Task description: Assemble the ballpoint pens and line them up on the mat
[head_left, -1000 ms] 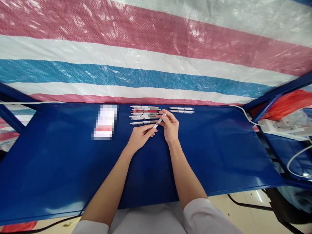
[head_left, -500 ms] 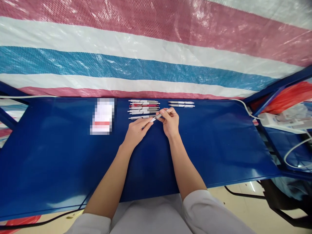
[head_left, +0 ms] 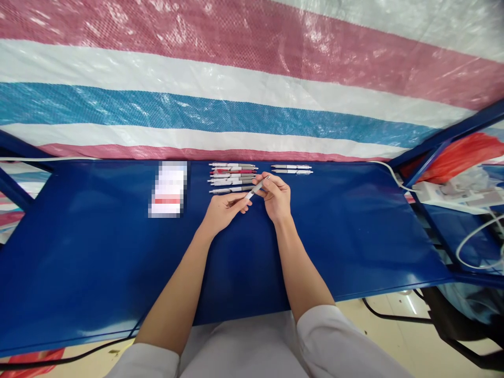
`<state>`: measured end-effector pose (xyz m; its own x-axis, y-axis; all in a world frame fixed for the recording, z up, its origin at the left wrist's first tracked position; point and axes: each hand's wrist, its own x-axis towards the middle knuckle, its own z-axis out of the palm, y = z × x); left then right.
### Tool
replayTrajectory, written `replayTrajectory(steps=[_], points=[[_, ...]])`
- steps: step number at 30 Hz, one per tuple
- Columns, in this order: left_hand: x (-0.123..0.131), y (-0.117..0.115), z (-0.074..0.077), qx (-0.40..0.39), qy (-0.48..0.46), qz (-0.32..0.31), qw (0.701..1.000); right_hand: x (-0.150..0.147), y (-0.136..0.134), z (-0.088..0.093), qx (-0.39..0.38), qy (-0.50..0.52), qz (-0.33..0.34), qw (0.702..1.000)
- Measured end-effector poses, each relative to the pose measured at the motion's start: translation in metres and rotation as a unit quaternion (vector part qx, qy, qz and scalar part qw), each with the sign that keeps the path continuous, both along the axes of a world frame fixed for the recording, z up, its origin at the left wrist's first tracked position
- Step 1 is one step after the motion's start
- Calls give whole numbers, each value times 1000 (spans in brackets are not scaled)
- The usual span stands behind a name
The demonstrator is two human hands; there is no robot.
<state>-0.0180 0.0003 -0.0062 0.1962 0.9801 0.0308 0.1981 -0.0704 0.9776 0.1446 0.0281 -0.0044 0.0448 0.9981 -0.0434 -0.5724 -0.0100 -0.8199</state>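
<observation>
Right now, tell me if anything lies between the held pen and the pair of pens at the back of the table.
Nothing visible does. Both hands, left and right, hold the pen; bare blue table separates it from the pair. The pen row lies off to the left.

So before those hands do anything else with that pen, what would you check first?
1. Pen held by both hands: ok; left hand and right hand pinch it.
2. Pen lifted off the blue table: ok.
3. Pen whole or taken apart: cannot tell, too small.
4. Row of pens lying side by side behind the hands: ok.
5. Two pens set apart to the right: ok.
</observation>
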Motion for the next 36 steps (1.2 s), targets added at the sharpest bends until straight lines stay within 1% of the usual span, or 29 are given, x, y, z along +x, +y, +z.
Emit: replayTrajectory(steps=[4, 7, 10, 13, 15, 16, 18, 20, 22, 26, 29, 32, 34, 36], points=[[-2, 0, 3, -24, -29, -30, 999, 1, 1, -1, -5, 25, 22, 999], [-3, 0, 2, -14, -21, -25, 999, 0, 2, -1, -11, 26, 17, 999], [-1, 0, -1, 44, 35, 15, 998, -2, 3, -1, -10, 23, -3, 1000], [3, -1, -5, 134, 101, 67, 983, -4, 3, -1, -11, 6, -33, 999], [5, -1, -7, 150, 112, 80, 979, -5, 4, -1, -14, -6, -47, 999], [5, -1, -7, 136, 106, 76, 982, -5, 4, -1, -14, -8, -49, 999], [5, 0, -6, 81, 77, 55, 992, -5, 4, -1, -13, -8, -45, 999], [3, 1, -3, 22, 33, 24, 999, -4, 4, -2, -10, -4, -31, 999], [1, 1, 2, -28, -12, -7, 1000, -2, 4, -3, -4, 5, -15, 1000], [-4, -2, 9, -120, -88, -71, 986, 2, 2, -5, 3, 27, 20, 999], [-5, -4, 12, -169, -134, -107, 970, 2, 1, -4, 8, 59, 49, 997], [-4, -4, 13, -190, -145, -128, 963, 2, 0, -3, 11, 89, 64, 994], [-3, -4, 13, -172, -129, -127, 968, 2, 0, -2, 9, 95, 60, 994], [-2, -3, 12, -133, -96, -113, 980, 2, 1, -1, 4, 89, 47, 995]])
